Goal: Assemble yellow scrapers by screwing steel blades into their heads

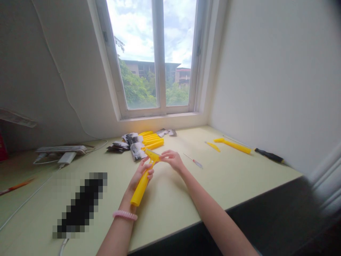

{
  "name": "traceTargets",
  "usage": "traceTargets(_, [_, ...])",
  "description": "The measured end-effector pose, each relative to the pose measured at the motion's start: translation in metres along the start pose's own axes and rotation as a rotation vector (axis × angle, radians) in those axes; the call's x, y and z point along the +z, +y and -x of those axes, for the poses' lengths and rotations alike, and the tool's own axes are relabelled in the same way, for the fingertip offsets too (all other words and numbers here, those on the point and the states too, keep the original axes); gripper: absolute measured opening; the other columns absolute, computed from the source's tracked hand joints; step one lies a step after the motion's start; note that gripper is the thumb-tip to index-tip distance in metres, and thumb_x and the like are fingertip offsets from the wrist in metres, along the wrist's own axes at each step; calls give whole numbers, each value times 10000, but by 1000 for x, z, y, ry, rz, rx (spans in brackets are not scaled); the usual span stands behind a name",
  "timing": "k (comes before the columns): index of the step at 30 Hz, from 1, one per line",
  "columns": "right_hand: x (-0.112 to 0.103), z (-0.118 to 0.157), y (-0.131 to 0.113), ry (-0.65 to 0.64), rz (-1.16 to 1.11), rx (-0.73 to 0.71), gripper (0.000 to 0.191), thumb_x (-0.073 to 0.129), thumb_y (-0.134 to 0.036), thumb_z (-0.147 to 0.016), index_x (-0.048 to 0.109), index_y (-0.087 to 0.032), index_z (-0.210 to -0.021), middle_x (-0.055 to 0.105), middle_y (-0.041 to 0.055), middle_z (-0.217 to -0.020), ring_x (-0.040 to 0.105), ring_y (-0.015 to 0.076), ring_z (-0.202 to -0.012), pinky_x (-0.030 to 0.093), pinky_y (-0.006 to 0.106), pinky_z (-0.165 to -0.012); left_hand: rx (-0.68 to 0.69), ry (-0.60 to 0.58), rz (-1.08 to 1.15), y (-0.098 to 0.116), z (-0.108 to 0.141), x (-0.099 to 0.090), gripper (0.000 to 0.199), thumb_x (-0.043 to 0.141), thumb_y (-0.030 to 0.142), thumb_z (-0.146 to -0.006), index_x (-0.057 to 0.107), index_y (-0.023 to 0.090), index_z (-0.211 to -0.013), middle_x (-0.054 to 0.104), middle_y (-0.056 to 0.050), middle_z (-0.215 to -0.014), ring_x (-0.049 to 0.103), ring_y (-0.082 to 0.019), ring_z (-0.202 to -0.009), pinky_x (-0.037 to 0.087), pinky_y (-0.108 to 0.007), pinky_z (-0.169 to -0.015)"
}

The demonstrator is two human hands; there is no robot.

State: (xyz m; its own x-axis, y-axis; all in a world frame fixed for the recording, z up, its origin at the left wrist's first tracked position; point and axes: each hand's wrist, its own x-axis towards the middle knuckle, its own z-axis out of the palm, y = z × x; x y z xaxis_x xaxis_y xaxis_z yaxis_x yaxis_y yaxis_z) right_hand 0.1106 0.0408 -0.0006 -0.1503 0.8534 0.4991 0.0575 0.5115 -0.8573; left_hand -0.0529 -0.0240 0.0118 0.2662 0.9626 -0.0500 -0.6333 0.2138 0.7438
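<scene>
A yellow scraper [141, 188] with a thick handle and a wide head is held over the table, head pointing away from me. My left hand [142, 173] wraps round its neck, just below the head. The fingers of my right hand [172, 159] pinch the right end of the scraper's head; whether they hold a small part there is too small to tell. Just behind the head lie several more yellow scrapers [154, 142] in a row, beside black-and-white packets [137, 151].
To the right lie a small screwdriver [196, 163], a small yellow piece [213, 146], a yellow handle [236, 146] and a black-handled tool [269, 155]. At left are a power strip [60, 151] with cables and a blurred-out dark object [82, 206]. The table's front edge runs beneath my forearms.
</scene>
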Motion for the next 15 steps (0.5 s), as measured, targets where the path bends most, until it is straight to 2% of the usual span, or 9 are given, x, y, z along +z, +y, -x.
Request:
traceTargets(6, [-4,3,-4,-47,45,-40,76,673,-250,-628,714,-221,-686,624,38,-754,564,153,-724,428,261,-619,-24,16,-10,1,2,3,560,525,85,-728,321,281,-1210,532,-42,-912,416,7,-441,318,-85,-369])
traceTargets(15, [-2,6,-12,-37,5,71,150,656,-291,-622,700,-181,-715,667,36,-707,569,141,-632,444,269,-612,-24,17,-7,1,4,6,553,532,85,-721,335,269,-1204,530,-41,-911,407,10,-439,312,-82,-364])
